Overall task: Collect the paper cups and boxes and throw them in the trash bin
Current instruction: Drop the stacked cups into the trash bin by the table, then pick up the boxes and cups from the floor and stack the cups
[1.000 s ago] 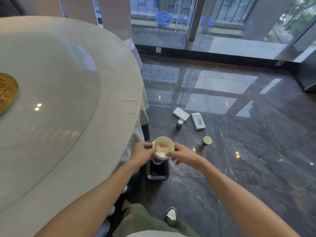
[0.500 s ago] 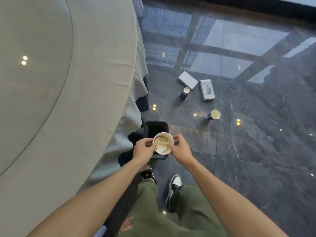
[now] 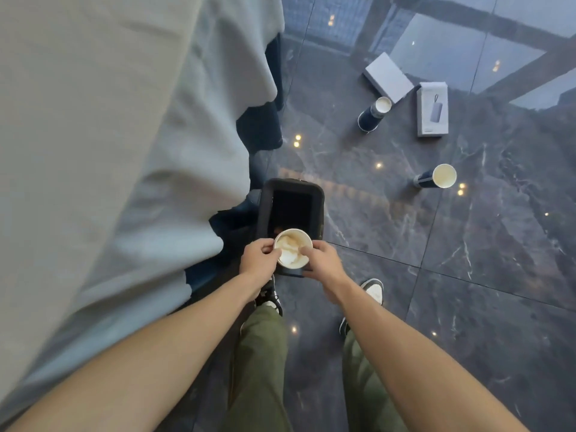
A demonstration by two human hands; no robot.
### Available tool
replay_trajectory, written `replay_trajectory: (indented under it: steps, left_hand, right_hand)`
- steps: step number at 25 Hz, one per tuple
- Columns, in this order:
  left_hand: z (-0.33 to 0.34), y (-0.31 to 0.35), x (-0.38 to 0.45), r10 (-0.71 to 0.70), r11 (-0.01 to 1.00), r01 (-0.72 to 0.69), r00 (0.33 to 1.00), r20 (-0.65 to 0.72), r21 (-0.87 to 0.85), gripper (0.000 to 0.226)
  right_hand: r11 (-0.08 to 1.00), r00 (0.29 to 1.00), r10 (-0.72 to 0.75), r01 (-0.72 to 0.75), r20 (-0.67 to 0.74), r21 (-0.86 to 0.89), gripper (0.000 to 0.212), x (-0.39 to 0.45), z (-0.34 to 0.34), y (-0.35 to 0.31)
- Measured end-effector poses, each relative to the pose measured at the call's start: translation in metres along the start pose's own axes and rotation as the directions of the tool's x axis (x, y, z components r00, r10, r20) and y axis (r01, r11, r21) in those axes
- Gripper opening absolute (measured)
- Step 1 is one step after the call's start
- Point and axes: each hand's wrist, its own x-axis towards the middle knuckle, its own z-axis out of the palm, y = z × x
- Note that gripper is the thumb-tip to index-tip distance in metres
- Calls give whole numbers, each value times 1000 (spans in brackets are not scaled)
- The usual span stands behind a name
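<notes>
Cup stack, white-lined paper (image 3: 293, 248), is held upright over the near rim of the black rectangular trash bin (image 3: 318, 210). Left hand (image 3: 257, 260) and right hand (image 3: 322, 262) pinch its rim from opposite sides (crumpled material sits inside). Beyond, on the dark marble floor (image 3: 467, 260), lie two dark blue paper cups (image 3: 372, 113) (image 3: 434, 177) and two flat white boxes (image 3: 388, 77) (image 3: 432, 109), near one another.

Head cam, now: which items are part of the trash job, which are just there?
Job:
held cup, in left hand and right hand
bin
standing cup
tipped cup
plain box
printed box

Just there:
tablecloth
floor
shoes
</notes>
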Motion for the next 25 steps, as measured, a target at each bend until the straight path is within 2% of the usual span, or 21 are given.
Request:
replay_trajectory:
  steps: [4,6,8,10,13,17,19,21,25]
  left_hand:
    - [16,-16,28,-89,996,91,993,72,-24,16]
    - [21,-16,36,-110,992,116,988,106,-55,28]
    - [25,-13,39,-91,992,101,988,123,-80,39]
    - [25,-6,38,-73,994,81,993,91,-80,37]
    - [21,17,27,-44,997,46,998,33,-66,36]
    - [16,70,-2,53,999,-53,998,23,0,35]
    - [20,104,-29,119,989,-122,992,32,89,38]
    - [29,141,-65,198,959,-207,978,63,193,47]
    - [58,214,-148,338,855,-365,931,138,369,63]
  right_hand:
    - [983,989,139,-145,54,113,24,23,8,14]
    - [964,982,163,-178,90,195,18,31,13,17]
    - [953,984,148,-168,97,252,23,32,17,13]
    - [959,989,121,-137,80,247,27,31,15,6]
    - [962,995,92,-96,30,256,23,18,-8,-13]
    - [965,999,35,-33,-2,258,22,-11,-55,-52]
    - [983,1000,-14,17,-13,184,24,-34,-85,-70]
    - [994,993,-114,114,-19,6,28,-61,-119,-83]
    - [879,951,-308,288,9,-380,53,-117,-207,-106]
